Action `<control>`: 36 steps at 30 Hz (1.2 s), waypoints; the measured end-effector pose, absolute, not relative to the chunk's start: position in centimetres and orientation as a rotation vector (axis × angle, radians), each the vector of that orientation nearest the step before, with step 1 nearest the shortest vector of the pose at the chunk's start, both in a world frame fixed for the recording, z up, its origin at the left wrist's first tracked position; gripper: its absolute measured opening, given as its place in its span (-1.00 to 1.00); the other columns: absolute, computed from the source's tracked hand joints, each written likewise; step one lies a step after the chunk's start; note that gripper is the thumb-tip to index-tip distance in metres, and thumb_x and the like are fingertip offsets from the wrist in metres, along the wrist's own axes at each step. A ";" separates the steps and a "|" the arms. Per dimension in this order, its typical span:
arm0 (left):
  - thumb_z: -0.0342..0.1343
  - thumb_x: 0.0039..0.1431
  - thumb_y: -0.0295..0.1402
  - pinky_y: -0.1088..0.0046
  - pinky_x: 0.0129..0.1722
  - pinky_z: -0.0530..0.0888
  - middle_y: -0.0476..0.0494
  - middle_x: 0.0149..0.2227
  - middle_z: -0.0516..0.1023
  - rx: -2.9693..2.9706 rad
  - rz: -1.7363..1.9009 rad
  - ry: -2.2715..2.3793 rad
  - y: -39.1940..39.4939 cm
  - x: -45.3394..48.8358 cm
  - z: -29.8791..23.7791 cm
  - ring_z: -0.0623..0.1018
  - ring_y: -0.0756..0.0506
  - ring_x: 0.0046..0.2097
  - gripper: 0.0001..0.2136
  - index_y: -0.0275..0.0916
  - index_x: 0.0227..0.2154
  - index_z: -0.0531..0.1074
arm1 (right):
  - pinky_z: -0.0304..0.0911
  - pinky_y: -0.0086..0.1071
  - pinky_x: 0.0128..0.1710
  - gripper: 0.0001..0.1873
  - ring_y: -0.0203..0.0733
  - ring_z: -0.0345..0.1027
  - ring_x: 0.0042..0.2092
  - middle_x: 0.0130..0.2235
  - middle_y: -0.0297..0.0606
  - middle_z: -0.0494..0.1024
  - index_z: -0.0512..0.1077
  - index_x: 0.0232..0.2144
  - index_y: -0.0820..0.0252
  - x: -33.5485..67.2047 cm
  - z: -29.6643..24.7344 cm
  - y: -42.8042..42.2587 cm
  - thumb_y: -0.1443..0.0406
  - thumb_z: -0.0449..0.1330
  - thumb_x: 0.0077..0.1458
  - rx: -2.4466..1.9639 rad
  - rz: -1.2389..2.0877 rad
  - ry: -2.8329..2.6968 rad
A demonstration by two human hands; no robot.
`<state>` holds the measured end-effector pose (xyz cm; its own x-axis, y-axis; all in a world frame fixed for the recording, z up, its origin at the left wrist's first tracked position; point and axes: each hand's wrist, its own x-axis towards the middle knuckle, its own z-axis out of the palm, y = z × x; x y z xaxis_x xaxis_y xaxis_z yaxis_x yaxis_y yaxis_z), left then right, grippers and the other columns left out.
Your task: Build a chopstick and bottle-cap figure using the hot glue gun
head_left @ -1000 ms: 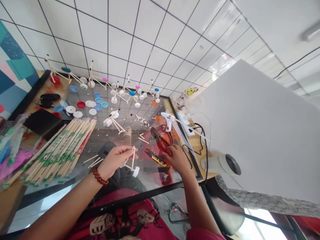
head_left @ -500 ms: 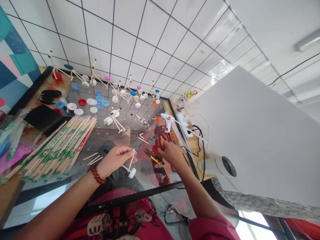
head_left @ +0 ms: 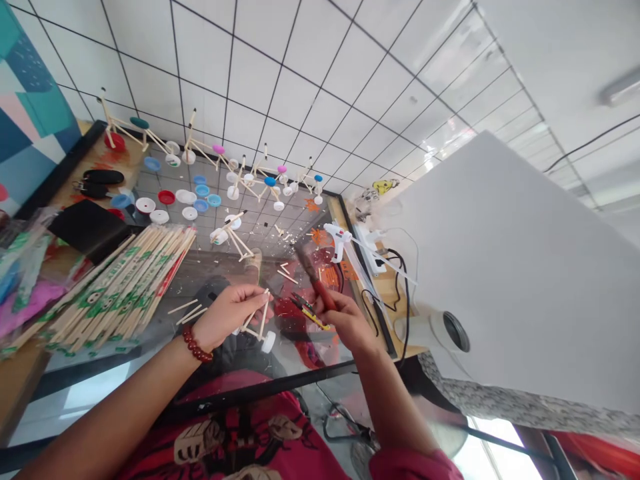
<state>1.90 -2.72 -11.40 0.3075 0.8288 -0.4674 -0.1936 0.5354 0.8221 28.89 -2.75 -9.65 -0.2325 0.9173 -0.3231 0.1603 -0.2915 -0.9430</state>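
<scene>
My left hand [head_left: 225,317] is closed in a pinch on a small stick frame [head_left: 263,315], made of thin wooden sticks with a white bottle cap [head_left: 269,342] at its lower end. My right hand [head_left: 349,319] grips a pair of red-handled pliers [head_left: 320,287], whose dark jaws point up and away from me, blurred a little by motion. Under and beside those pliers lies a yellow-and-black hand tool [head_left: 311,313] on the glass tabletop. Short cut sticks [head_left: 189,313] rest left of my left hand, and a few more [head_left: 286,273] lie farther ahead.
Finished-looking stick-and-cap models [head_left: 250,179] line the far wall. Loose bottle caps [head_left: 167,197] lie at the back left, near wrapped chopsticks [head_left: 125,287]. A white glue gun [head_left: 339,241], a power strip [head_left: 373,252] and black cables stand right, beside a large white panel [head_left: 520,267].
My right hand has lifted the red-handled pliers off the table, and their jaws have swung left. My left hand stays almost where it was, with the stick frame.
</scene>
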 end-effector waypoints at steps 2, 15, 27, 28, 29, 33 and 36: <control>0.48 -0.21 0.18 0.42 -0.35 0.41 -0.18 -0.46 0.68 0.745 0.762 1.036 -2.7 1.9 -11.3 0.52 -0.04 -0.42 -0.44 -0.27 -0.43 0.62 | 0.14 -0.31 -0.22 -0.87 -0.17 0.27 -0.24 -0.26 -0.28 0.50 0.39 -0.57 0.13 28.1 -9.4 -2.3 0.34 0.26 -0.32 -1.415 1.674 -1.308; 0.44 -0.12 0.09 0.29 -0.33 0.40 -0.26 -0.47 0.69 0.808 0.745 1.070 -2.5 1.7 -11.4 0.46 -0.11 -0.43 -0.60 -0.18 -0.57 0.62 | 0.13 -0.33 -0.28 -0.79 -0.21 0.17 -0.36 -0.41 -0.33 0.37 0.42 -0.57 0.13 28.5 -9.9 -3.3 0.33 0.21 -0.46 -1.385 2.096 -1.263; 0.45 -0.22 -0.08 0.39 -0.39 0.36 -0.21 -0.54 0.67 0.775 0.607 1.075 -2.4 1.6 -12.1 0.45 -0.05 -0.50 -0.68 -0.25 -0.57 0.62 | 0.22 -0.16 0.17 -0.78 0.14 0.27 0.29 0.17 -0.19 0.52 0.51 -0.47 0.15 29.1 -7.9 -1.6 0.34 0.23 -0.33 -1.311 2.093 -1.759; 0.45 -0.22 -0.08 0.40 -0.39 0.36 -0.21 -0.54 0.66 0.772 0.606 1.078 -2.4 1.7 -12.1 0.45 -0.04 -0.50 -0.69 -0.25 -0.56 0.62 | 0.22 -0.15 0.18 -0.77 0.15 0.24 0.33 0.21 -0.19 0.50 0.51 -0.45 0.15 29.1 -7.8 -1.4 0.35 0.23 -0.32 -1.310 2.079 -1.821; 0.44 -0.22 -0.09 0.40 -0.39 0.36 -0.20 -0.55 0.66 0.773 0.609 1.077 -2.4 1.7 -12.2 0.44 -0.04 -0.50 -0.69 -0.25 -0.57 0.61 | 0.21 -0.13 0.21 -0.75 0.16 0.22 0.35 0.24 -0.18 0.49 0.51 -0.42 0.14 29.1 -7.7 -1.3 0.37 0.23 -0.31 -1.302 2.048 -1.897; 0.42 -0.19 -0.11 0.41 -0.37 0.36 -0.15 -0.57 0.63 0.805 0.643 1.068 -2.5 1.7 -11.9 0.42 -0.03 -0.49 -0.72 -0.23 -0.63 0.60 | 0.21 -0.14 0.20 -0.79 0.10 0.36 0.22 0.17 -0.14 0.52 0.43 -0.43 0.15 28.8 -6.9 -1.0 0.41 0.22 -0.25 -1.268 1.818 -2.197; 0.41 -0.15 -0.09 0.38 -0.36 0.37 -0.15 -0.57 0.63 0.835 0.661 1.053 -2.6 1.6 -11.6 0.41 -0.05 -0.48 -0.72 -0.20 -0.64 0.62 | 0.27 -0.22 0.03 -0.82 0.01 0.42 0.04 -0.02 -0.18 0.56 0.28 -0.51 0.12 28.4 -6.2 -1.0 0.41 0.20 -0.24 -1.232 1.671 -2.333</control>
